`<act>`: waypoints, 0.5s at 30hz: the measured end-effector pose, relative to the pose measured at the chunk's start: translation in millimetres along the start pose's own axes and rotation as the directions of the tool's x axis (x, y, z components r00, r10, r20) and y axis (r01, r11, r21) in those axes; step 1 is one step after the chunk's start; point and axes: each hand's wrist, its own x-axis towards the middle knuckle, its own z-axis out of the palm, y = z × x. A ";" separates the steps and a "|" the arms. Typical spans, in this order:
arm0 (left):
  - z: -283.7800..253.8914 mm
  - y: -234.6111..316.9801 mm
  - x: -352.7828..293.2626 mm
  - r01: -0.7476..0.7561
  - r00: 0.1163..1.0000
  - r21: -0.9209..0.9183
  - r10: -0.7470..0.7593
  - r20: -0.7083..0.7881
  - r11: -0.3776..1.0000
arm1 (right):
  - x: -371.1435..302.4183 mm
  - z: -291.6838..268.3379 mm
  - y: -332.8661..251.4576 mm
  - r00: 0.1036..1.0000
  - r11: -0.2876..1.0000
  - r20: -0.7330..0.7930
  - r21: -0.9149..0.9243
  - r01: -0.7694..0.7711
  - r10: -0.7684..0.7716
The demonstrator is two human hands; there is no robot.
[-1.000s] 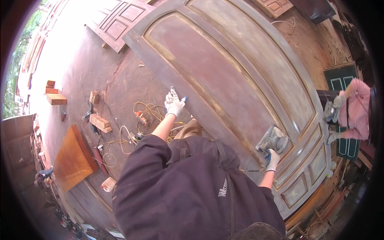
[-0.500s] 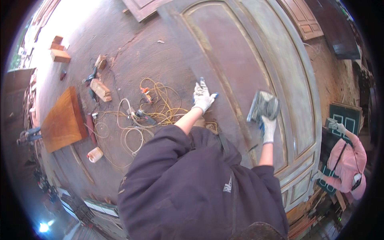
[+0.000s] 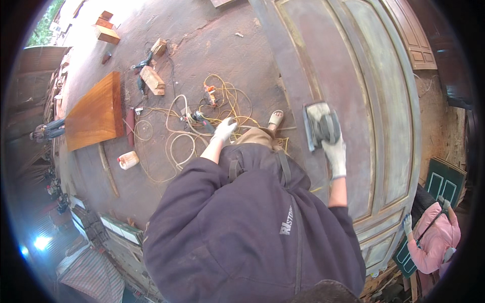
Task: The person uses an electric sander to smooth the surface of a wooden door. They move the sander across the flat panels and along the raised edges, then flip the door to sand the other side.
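Note:
On the large dusty brown door panel (image 3: 364,76) at the right, my right hand (image 3: 335,154) in a pale glove is closed on a dusty grey-black block-shaped tool (image 3: 322,126). The tool's broad face is against the panel's near left part; its exact kind does not show. My left hand (image 3: 223,130), gloved too, hangs in front of my waist with its fingers loosely bent and nothing visible in them. Behind it on the floor lies a power tool (image 3: 201,121) among yellow cords and pale hoses (image 3: 177,134).
Left on the floor are a wooden slab (image 3: 96,113), wood blocks (image 3: 152,80), a drill-like tool (image 3: 144,61) and a white jug (image 3: 128,160). At the lower right a co-worker in pink (image 3: 437,237) handles dark green panels (image 3: 444,179). More panelled doors (image 3: 411,35) lie beyond.
My right hand has drawn the tool slightly left along the panel, and it now lies flatter. My left hand has come back from the panel's edge toward my waist. The view has shifted.

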 end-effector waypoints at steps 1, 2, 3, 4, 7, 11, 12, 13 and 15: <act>-36.7 -79.0 3.4 0.213 0.976 0.001 -0.213 0.051 0.977 | -17.3 17.3 10.2 0.999 0.992 -0.002 0.114 0.044 -0.044; -8.8 -102.6 -16.7 0.377 0.925 -0.073 -0.379 -0.006 0.923 | -37.5 3.7 27.8 0.996 0.996 0.029 -0.032 -0.086 0.087; -24.3 -171.4 -46.7 0.459 0.828 -0.088 -0.461 -0.318 0.884 | -56.9 16.0 27.2 0.993 0.994 0.051 -0.011 -0.109 0.109; -123.7 -250.5 -75.4 0.523 0.837 0.287 -0.419 -0.352 0.803 | -74.2 41.5 13.5 0.989 0.987 0.111 0.120 -0.110 0.096; -40.9 -281.1 -113.9 0.321 0.870 0.431 -0.442 0.216 0.843 | -123.9 32.3 61.5 0.978 0.976 -0.002 -0.066 -0.206 0.207; -5.5 -263.3 -87.8 0.385 0.858 0.366 -0.475 0.198 0.847 | -144.6 35.4 62.4 0.918 0.919 -0.051 0.052 -0.391 0.393; -14.0 -263.1 -91.3 0.425 0.863 0.324 -0.486 0.135 0.845 | -138.5 52.4 57.8 0.921 0.922 -0.051 0.054 -0.384 0.387; -9.0 -239.5 -62.3 0.405 0.884 0.302 -0.454 0.112 0.863 | -133.2 54.0 54.1 0.904 0.910 -0.110 0.055 -0.410 0.414; -24.8 -202.2 -15.7 0.402 0.910 0.208 -0.413 0.014 0.892 | -111.2 59.8 38.5 0.921 0.927 -0.108 0.020 -0.374 0.374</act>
